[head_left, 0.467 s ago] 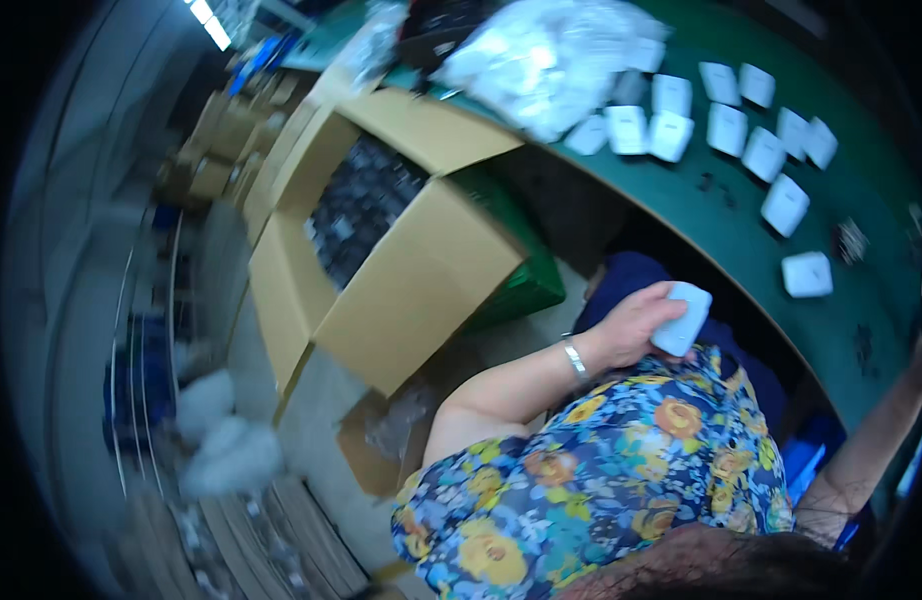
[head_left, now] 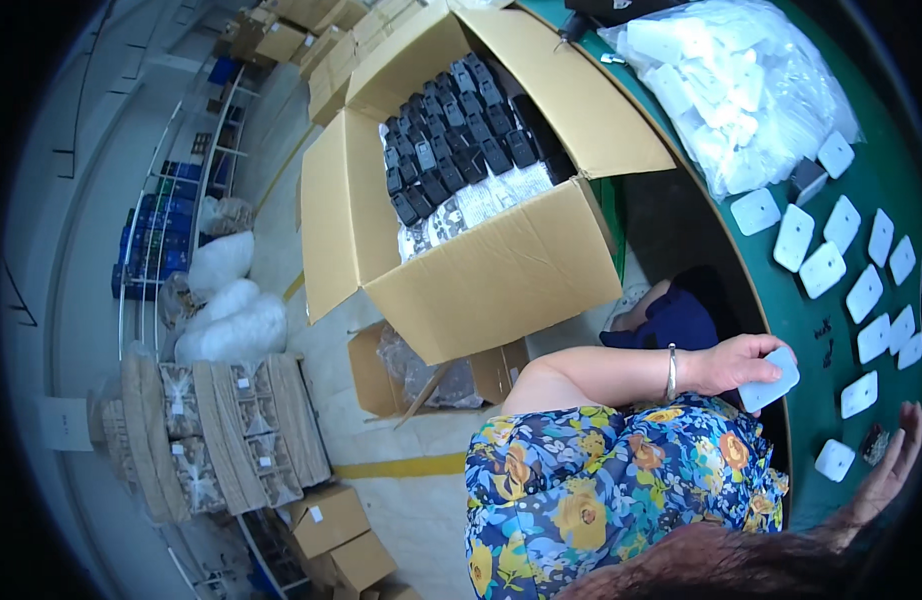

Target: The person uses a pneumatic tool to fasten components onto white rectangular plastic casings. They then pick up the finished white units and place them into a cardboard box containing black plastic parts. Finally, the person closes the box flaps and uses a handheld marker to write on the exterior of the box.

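My left hand (head_left: 733, 366), with a bangle on its wrist, grips a pale white rounded plastic cover (head_left: 769, 381) in front of my body, near the table edge. At the right rim, my right hand (head_left: 893, 458) is over the green table with its fingers stretched out. Beside its fingers lies a small dark metallic cluster of parts (head_left: 875, 443); no hold on it shows. A single white cover (head_left: 835, 460) rests close to that hand. Several similar covers (head_left: 821, 270) are spread farther back, along with small black bits (head_left: 824, 340).
A clear bag of white parts (head_left: 721, 80) sits on the green table (head_left: 809, 405), beside a dark block (head_left: 807, 181). Left of the table stands an open carton (head_left: 501, 270) holding rows of black parts (head_left: 461, 130). A smaller box (head_left: 378, 385) and stacked goods (head_left: 221, 430) are farther left.
The view has swung, so the carton and table appear shifted and sharper. My left hand still grips the white cover. My right hand now shows with fingers extended by the small dark cluster.
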The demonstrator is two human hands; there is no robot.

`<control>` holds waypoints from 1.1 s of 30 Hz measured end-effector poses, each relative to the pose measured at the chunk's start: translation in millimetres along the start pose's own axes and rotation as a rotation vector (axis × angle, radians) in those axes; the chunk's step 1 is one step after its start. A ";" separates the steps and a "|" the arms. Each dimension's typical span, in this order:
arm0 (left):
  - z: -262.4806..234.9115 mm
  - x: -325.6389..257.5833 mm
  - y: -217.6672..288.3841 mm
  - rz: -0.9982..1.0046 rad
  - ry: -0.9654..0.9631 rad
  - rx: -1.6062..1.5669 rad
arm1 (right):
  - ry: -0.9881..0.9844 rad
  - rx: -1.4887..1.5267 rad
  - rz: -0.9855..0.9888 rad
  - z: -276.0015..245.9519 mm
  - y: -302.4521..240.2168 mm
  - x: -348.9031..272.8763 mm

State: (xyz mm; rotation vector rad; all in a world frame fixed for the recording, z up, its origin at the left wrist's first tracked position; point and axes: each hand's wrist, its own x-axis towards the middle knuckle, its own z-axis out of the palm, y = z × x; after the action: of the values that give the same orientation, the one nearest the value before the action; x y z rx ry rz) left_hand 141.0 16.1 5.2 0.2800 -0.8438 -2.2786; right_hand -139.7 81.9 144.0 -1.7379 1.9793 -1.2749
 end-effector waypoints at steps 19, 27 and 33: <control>-33.9 -72.6 207.9 -0.049 0.179 -0.193 | -0.660 0.102 0.347 208.4 -124.3 95.1; -55.9 -96.9 225.0 -0.099 0.334 -0.307 | -0.652 -0.108 0.344 206.4 -120.5 115.1; -47.3 -90.1 225.4 -0.050 0.455 -0.357 | -0.732 0.083 0.323 232.2 -110.3 109.6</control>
State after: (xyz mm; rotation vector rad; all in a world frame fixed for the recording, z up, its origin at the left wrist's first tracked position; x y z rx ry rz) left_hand 346.3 -72.8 110.6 0.6269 -0.1969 -2.2311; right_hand 59.2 -113.2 122.8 -1.4653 1.6362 -0.4949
